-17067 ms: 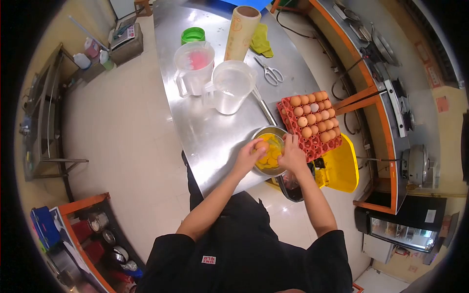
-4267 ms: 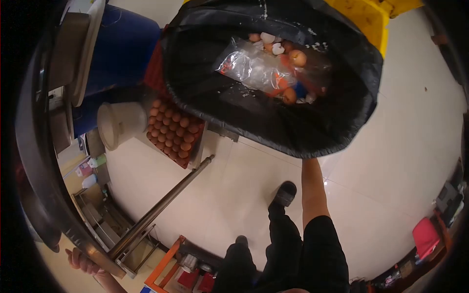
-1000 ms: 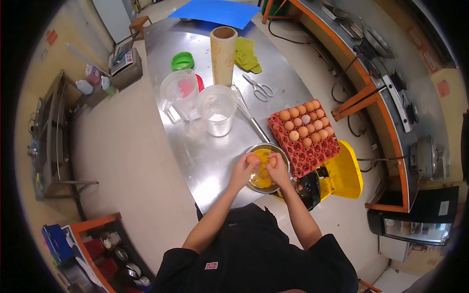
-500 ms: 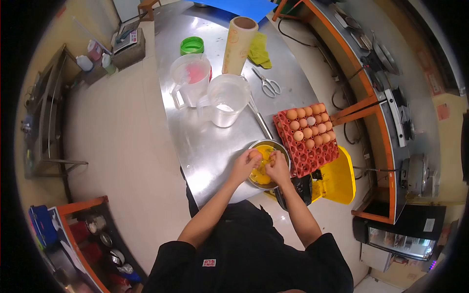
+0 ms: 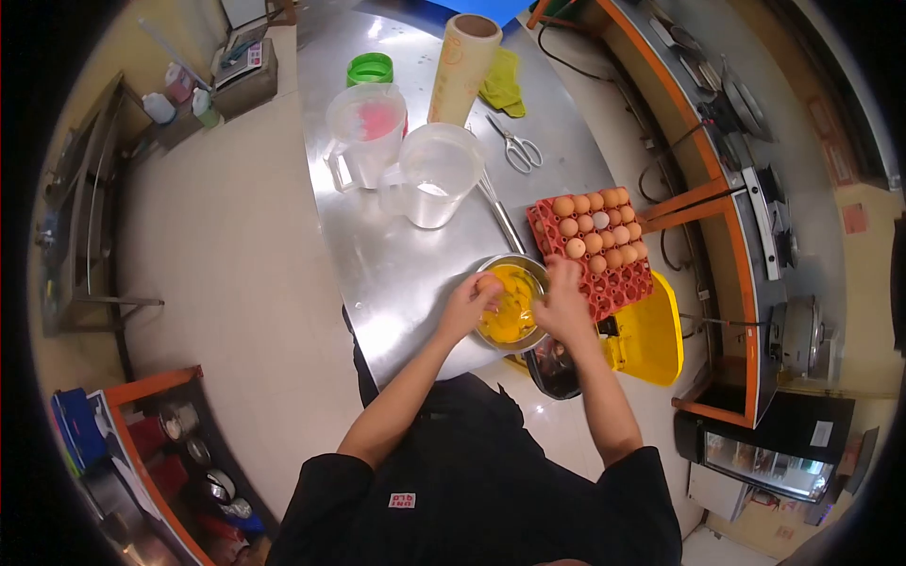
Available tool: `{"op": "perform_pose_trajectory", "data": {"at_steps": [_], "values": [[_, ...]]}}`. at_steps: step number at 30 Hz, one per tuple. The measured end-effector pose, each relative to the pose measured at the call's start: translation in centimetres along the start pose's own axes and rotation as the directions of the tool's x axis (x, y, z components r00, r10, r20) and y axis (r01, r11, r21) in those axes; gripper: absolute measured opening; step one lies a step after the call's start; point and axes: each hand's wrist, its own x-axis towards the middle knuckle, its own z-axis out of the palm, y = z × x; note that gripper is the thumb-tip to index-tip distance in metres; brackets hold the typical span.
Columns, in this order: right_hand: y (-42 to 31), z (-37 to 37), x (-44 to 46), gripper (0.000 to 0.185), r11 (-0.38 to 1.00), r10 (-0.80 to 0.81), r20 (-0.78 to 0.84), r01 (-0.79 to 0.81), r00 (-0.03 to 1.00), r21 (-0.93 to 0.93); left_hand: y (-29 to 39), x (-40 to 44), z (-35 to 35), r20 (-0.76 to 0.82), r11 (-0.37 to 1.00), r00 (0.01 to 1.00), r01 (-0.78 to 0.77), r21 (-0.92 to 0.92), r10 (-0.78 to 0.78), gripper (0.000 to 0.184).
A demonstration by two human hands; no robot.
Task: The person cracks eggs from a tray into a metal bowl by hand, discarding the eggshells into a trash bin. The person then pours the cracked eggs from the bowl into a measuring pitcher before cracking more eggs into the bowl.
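Note:
A steel bowl (image 5: pixel 486 332) of raw egg (image 5: pixel 511 307), yellow yolks in clear white, stands at the near edge of the metal table. At the bowl's left rim, my left hand (image 5: pixel 464 307) is closed around a brown egg (image 5: pixel 488 284); whether its shell is whole I cannot tell. My right hand (image 5: pixel 566 309) is over the right rim, between the bowl and the red egg tray (image 5: pixel 620 293). Motion smears its fingers, so anything in them is hidden. Several brown eggs (image 5: pixel 593 242) fill the tray's far rows. A whisk (image 5: pixel 505 219) lies behind the bowl.
Two plastic jugs (image 5: pixel 436 184) stand on the table (image 5: pixel 387 283), with a film roll (image 5: pixel 462 75), scissors (image 5: pixel 514 146), a green cloth (image 5: pixel 503 85) and a green lid (image 5: pixel 369 69) farther back. Below the right edge are a yellow bin (image 5: pixel 656 335) and a black bag (image 5: pixel 552 370).
My right hand has moved from over the bowl's middle to the right, toward the egg tray. My left hand stays at the left rim with the egg. The view has shifted slightly.

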Motion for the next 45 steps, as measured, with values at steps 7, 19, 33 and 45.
{"op": "perform_pose_trajectory", "data": {"at_steps": [7, 19, 33, 45], "values": [[5.9, 0.3, -3.4, 0.05, 0.984, 0.156, 0.139, -0.142, 0.978, -0.107, -0.3, 0.5, -0.4, 0.052, 0.998, 0.997, 0.052, -0.017, -0.052, 0.043], [12.4, -5.4, 0.2, 0.048, 0.968, 0.137, -0.233, -0.18, 0.963, -0.175, 0.1, 0.3, 0.2, 0.018, 0.998, 0.999, 0.049, -0.042, -0.049, 0.042], [12.1, -1.4, 1.7, 0.026, 0.798, 0.363, -0.31, -0.122, 0.879, 0.59, 0.6, -0.1, 0.5, -0.013, 0.999, 0.999, 0.053, -0.003, -0.053, 0.042], [7.6, 11.2, -0.2, 0.021, 0.559, 0.391, 0.009, -0.246, 0.92, 0.792, -1.2, -0.5, 2.8, 0.02, 0.99, 1.0, -0.007, 0.138, 0.004, 0.04]]}}
